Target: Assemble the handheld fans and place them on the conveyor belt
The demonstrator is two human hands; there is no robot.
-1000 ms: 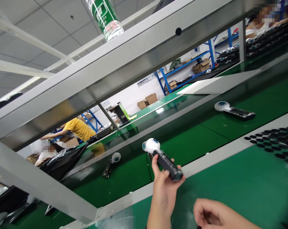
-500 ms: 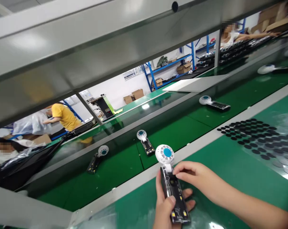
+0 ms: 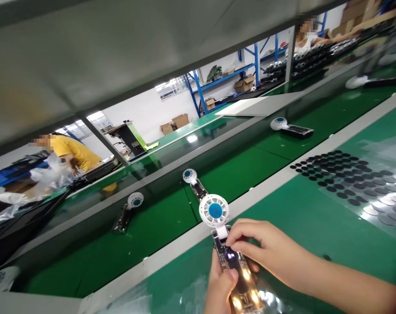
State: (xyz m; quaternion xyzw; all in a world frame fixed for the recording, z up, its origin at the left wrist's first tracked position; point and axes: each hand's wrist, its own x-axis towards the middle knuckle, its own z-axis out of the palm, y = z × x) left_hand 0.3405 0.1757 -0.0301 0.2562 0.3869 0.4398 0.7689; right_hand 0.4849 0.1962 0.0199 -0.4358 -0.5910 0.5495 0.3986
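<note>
We hold the fan (image 3: 232,257) above the counter (image 3: 315,218) edge — left hand (image 3: 219,288) grip wrapped round its open handle, right hand (image 3: 259,246) pinching near the neck — a slip could jab the exposed board or drop it.

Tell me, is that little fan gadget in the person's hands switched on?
Partly on: lights glow on the handheld fan's open circuit board, held by the left hand and right hand. Whether the blades spin, cannot tell.

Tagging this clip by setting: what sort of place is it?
Probably an electronics assembly line: a long green conveyor belt carries small white-headed fans with bare circuit-board handles, blue metal shelving with cardboard boxes stands behind, and both hands hold another such fan.
</note>
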